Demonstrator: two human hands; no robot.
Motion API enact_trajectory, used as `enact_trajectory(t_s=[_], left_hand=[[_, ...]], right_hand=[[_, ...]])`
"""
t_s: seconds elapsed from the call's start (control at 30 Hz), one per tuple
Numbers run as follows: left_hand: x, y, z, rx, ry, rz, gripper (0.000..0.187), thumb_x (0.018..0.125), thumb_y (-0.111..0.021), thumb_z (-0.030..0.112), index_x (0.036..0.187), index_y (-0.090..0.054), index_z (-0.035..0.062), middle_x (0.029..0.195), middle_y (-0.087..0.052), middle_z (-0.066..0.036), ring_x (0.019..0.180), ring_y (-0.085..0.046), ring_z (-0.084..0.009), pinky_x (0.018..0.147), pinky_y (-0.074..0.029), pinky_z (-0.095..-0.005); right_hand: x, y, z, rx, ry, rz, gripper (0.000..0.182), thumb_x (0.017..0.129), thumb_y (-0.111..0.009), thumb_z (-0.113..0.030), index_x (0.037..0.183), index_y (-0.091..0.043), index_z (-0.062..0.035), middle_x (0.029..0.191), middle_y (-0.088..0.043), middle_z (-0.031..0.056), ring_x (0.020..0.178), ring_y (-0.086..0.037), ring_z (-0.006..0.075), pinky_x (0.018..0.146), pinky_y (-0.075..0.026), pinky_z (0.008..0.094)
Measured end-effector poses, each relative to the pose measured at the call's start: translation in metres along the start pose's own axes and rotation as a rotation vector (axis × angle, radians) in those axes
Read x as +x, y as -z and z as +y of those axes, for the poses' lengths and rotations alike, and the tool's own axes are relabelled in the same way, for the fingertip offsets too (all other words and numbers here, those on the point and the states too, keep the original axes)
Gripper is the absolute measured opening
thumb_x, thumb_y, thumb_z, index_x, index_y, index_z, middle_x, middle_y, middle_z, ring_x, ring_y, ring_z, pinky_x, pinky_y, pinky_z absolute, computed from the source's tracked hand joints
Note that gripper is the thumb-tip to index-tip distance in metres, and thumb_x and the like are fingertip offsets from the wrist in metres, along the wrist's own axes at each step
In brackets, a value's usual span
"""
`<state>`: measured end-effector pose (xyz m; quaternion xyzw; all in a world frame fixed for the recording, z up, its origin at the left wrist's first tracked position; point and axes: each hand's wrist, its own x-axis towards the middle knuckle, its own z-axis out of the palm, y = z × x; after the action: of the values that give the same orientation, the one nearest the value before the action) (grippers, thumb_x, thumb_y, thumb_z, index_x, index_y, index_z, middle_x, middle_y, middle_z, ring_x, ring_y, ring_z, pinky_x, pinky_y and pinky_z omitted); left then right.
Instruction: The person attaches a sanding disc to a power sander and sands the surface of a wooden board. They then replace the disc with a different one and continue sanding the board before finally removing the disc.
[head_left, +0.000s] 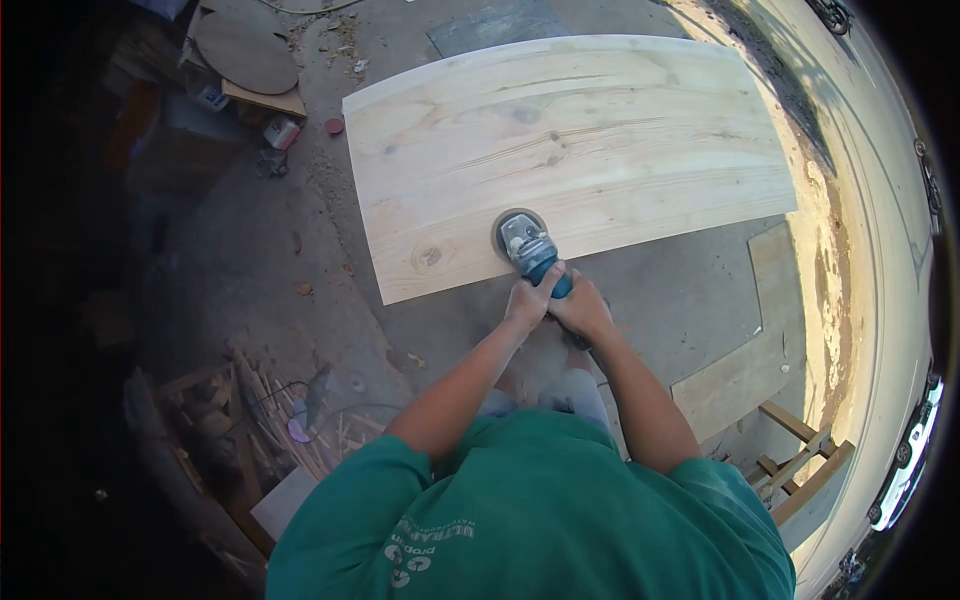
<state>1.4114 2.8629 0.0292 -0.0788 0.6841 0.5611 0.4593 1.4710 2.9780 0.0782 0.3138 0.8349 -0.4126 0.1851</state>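
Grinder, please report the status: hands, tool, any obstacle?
Left hand and right hand gripping grinder. Disc on wooden panel, toward near edge. Wood scraps heaped lower left, apart from panel.

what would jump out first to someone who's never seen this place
The big pale wooden panel catches the eye first, spread across the upper middle with its knots and grain showing. Next comes the teal-and-grey angle grinder, its disc on the panel's near edge area and both hands, left and right, around its body. Below, a bright green shirt fills the bottom centre.
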Motion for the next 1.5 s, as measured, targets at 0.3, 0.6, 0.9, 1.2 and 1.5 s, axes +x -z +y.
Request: enact_trajectory(t_s=[0.3, 0.6, 0.9, 1.2, 1.5], left_hand=[[-0.01, -0.087, -0.001, -0.052, -0.063, 0.168, 0.068, 0.087, -0.066, 0.062, 0.105, -0.069, -0.0039, 0.092, -0.071, -0.012, 0.086, -0.069, -0.018, 0.076, -0.055, -0.0326], [0.057, -0.305, 0.065, 0.348, -0.035, -0.326, 0.078, 0.081, -0.063, 0.071, 0.101, -0.068, -0.0045, 0.08, -0.07, -0.017, 0.062, -0.07, -0.0234, 0.054, -0.056, -0.0323], [0.068, -0.192, 0.05, 0.116, -0.201, -0.152, 0.066, 0.087, -0.065, 0.061, 0.108, -0.067, -0.0009, 0.091, -0.07, -0.012, 0.081, -0.069, -0.0187, 0.072, -0.056, -0.0331], [-0.011, 0.068, -0.001, -0.293, -0.008, 0.322, 0.066, 0.088, -0.064, 0.063, 0.115, -0.065, 0.0025, 0.103, -0.067, -0.008, 0.094, -0.065, -0.0166, 0.082, -0.052, -0.0323], [0.028, 0.018, -0.001, -0.141, -0.063, 0.258, 0.07, 0.088, -0.063, 0.063, 0.116, -0.067, -0.0018, 0.109, -0.068, -0.015, 0.104, -0.064, -0.0209, 0.09, -0.049, -0.0326]], right_hand=[[0.006, 0.067, 0.052, -0.138, -0.001, -0.114, 0.064, 0.072, -0.068, -0.05, 0.106, -0.059, 0.0029, 0.101, -0.069, 0.0278, 0.1, -0.067, 0.0443, 0.088, -0.052, 0.0498], [0.005, 0.204, 0.229, 0.401, -0.167, 0.305, 0.048, 0.077, -0.073, -0.033, 0.102, -0.064, 0.0061, 0.078, -0.07, 0.0142, 0.068, -0.067, 0.0209, 0.062, -0.051, 0.0343], [0.039, 0.14, 0.142, 0.318, -0.022, 0.147, 0.058, 0.073, -0.075, -0.04, 0.106, -0.063, 0.0069, 0.089, -0.07, 0.0201, 0.084, -0.07, 0.0307, 0.075, -0.053, 0.0403], [0.045, -0.025, -0.068, -0.208, 0.251, -0.314, 0.073, 0.071, -0.071, -0.055, 0.107, -0.058, 0.0065, 0.101, -0.068, 0.0294, 0.099, -0.068, 0.0437, 0.087, -0.053, 0.0498], [0.05, 0.021, -0.039, -0.161, 0.128, -0.23, 0.07, 0.068, -0.072, -0.051, 0.108, -0.059, 0.0063, 0.103, -0.069, 0.0296, 0.098, -0.069, 0.0413, 0.086, -0.053, 0.0467]])
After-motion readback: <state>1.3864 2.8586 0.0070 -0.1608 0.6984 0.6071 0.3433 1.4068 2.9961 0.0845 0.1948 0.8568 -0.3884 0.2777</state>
